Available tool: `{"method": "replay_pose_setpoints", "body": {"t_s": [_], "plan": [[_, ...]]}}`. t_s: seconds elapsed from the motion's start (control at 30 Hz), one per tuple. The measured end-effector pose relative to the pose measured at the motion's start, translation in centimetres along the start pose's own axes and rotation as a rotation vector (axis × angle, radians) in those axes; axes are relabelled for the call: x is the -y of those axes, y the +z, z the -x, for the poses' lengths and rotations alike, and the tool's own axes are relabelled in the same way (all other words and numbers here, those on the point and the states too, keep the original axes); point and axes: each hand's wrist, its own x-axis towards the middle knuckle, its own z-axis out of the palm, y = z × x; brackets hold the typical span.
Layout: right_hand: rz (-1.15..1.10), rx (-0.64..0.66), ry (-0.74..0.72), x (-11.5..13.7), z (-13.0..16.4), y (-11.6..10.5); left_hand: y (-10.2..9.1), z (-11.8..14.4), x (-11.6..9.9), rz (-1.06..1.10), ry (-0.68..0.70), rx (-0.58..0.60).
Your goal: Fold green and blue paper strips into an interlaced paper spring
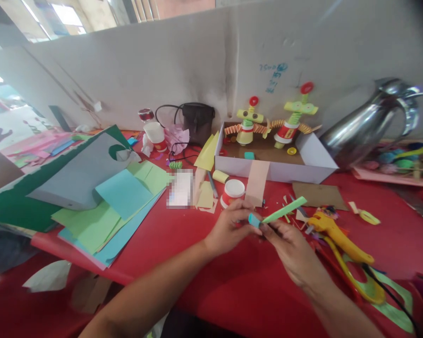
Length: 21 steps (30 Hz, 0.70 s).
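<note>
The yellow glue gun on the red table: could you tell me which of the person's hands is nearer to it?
The right hand. It lies just left of the yellow glue gun, holding the green paper strip. The left hand is farther left, beyond the right one.

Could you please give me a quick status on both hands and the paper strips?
Left hand and right hand together pinch green and blue paper strips. Yellow glue gun beside right hand.
</note>
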Motion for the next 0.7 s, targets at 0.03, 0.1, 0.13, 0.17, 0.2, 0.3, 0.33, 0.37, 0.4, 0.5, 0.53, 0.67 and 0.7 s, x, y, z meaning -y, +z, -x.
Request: {"method": "replay_pose_setpoints", "body": {"t_s": [0.03,0.1,0.13,0.17,0.2,0.3,0.33,0.37,0.4,0.5,0.53,0.67,0.7], "plan": [[-0.049,0.001,0.017,0.0,0.0,0.1,0.1,0.1,-0.1,-0.015,0.013,-0.018],[-0.201,0.013,0.069,-0.1,0.0,0.2,0.4,0.4,-0.3,-0.056,0.039,-0.064],[-0.285,0.028,0.104,-0.1,0.0,0.3,0.5,0.5,-0.5,-0.080,0.055,-0.086],[-0.361,0.046,0.142,-0.1,0.0,0.4,0.6,0.6,-0.6,-0.106,0.073,-0.102],[-0.424,0.063,0.180,0.0,0.0,0.5,0.6,0.7,-0.7,-0.131,0.095,-0.116],[-0.530,0.068,0.265,0.1,0.0,0.5,0.8,0.9,-0.6,-0.192,0.166,-0.161],[-0.547,0.061,0.276,0.1,-0.1,0.5,0.9,0.9,-0.5,-0.204,0.191,-0.173],[-0.558,0.052,0.273,0.0,-0.1,0.5,1.0,0.9,-0.3,-0.211,0.217,-0.183],[-0.560,0.045,0.257,-0.1,-0.2,0.5,1.1,0.9,-0.1,-0.214,0.242,-0.187],[-0.519,0.038,0.177,-0.3,-0.3,0.3,1.3,0.8,0.3,-0.213,0.279,-0.175],[-0.498,0.040,0.159,-0.4,-0.4,0.3,1.3,0.8,0.4,-0.211,0.275,-0.170],[-0.456,0.050,0.142,-0.4,-0.4,0.2,1.1,0.8,0.3,-0.189,0.235,-0.136],[-0.454,0.051,0.142,-0.4,-0.4,0.2,1.0,0.9,0.3,-0.177,0.222,-0.126]]}}
